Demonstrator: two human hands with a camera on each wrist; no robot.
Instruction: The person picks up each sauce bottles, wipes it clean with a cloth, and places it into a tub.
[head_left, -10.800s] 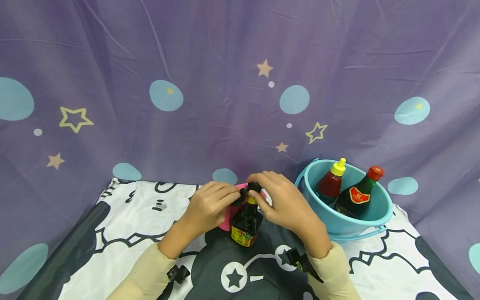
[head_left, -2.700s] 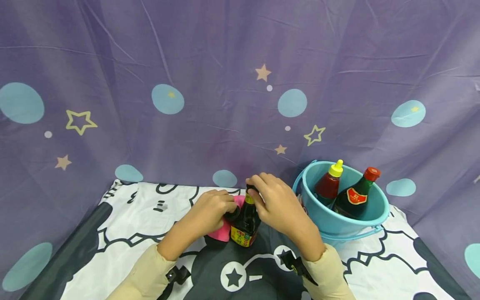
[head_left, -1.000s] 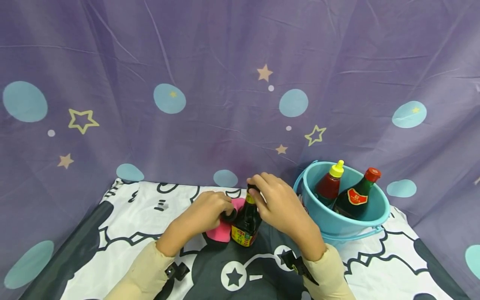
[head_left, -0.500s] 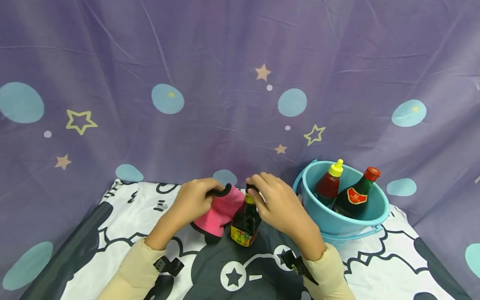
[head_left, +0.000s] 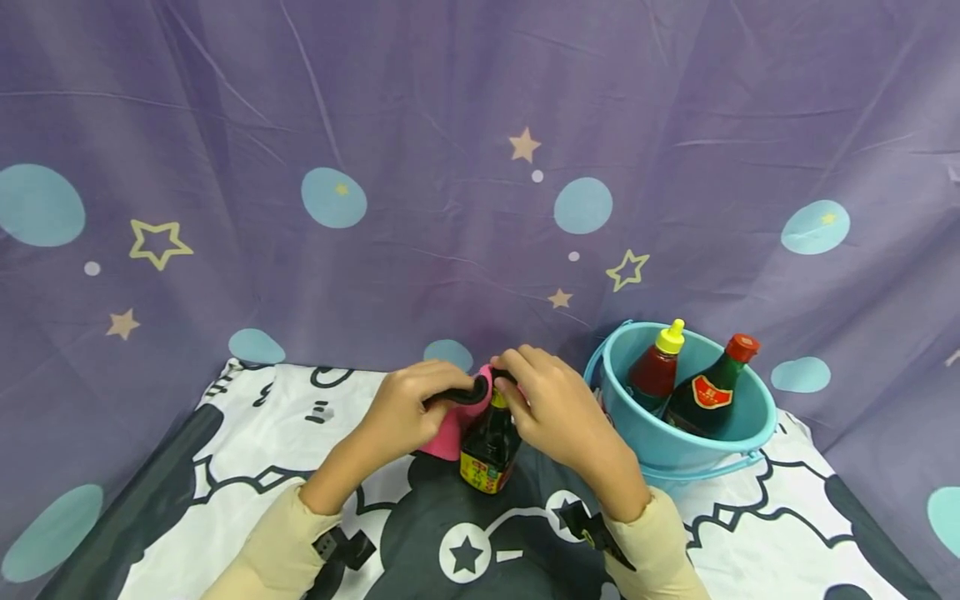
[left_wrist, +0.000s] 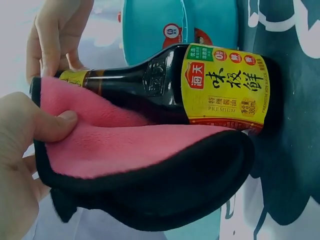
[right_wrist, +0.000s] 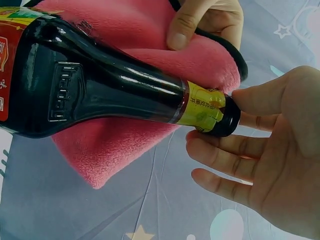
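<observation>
A dark soy sauce bottle (head_left: 491,442) with a yellow label stands upright on the patterned cloth. Its black cap (right_wrist: 229,117) is pinched by my right hand (head_left: 555,412), between thumb and fingers, while the other fingers spread beneath in the right wrist view. My left hand (head_left: 408,408) grips a pink cloth (left_wrist: 120,145) with black edging, thumb on the pink side. That cloth lies along the bottle's left side and behind it, its top edge up near the neck. In the left wrist view it overlaps part of the shoulder and lower label.
To the right stands a light blue bucket (head_left: 705,462) holding a red sauce bottle (head_left: 654,371) with a yellow nozzle and a dark green bottle (head_left: 705,396) with a red cap. A purple curtain (head_left: 450,208) hangs behind the covered surface.
The left hand has wiped low along the bottle, drawn the pink cloth away leftward half a second ago, and now brought it back right and up beside the neck. The right hand stays at the cap.
</observation>
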